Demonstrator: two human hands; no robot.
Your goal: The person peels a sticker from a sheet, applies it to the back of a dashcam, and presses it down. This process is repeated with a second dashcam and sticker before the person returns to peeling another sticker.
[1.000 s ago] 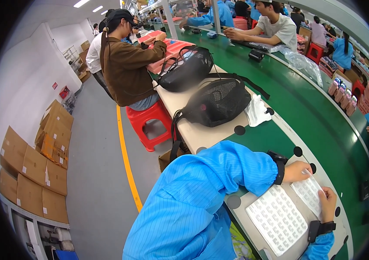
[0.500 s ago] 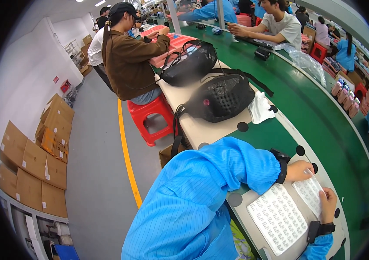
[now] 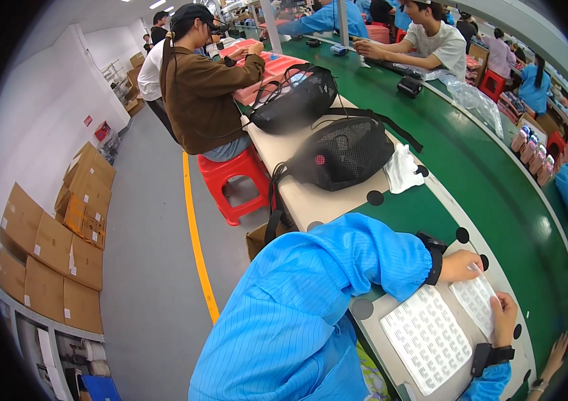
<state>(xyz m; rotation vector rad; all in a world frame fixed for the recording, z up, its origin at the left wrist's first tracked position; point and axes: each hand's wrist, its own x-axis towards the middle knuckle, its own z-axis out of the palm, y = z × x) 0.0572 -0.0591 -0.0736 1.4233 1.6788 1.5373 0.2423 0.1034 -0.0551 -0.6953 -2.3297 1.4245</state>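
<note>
A small white sheet of stickers (image 3: pixel 474 301) with rows of grey print is between my two hands, over the beige work surface. At its far end, my left hand (image 3: pixel 459 265) is closed on the edge near a corner. My right hand (image 3: pixel 505 317) pinches the near right edge between thumb and fingers. Beside it, to the left, lies a larger white sheet or stack of sheets (image 3: pixel 427 339) with rows of similar grey marks; neither hand touches it. Blue sleeves and black wrist bands show on both arms.
Two black mesh bags (image 3: pixel 347 154) rest on the table ahead, with a white cloth (image 3: pixel 403 169) beside them. A green conveyor belt (image 3: pixel 497 220) runs along the right. A co-worker on a red stool (image 3: pixel 234 184) sits ahead. Another person's hand (image 3: pixel 556 354) is at lower right.
Both my hands keep their hold on the sticker sheet, almost still. Another person's hand has come into view at the lower right, and a blue-sleeved co-worker's arm at the right has shifted.
</note>
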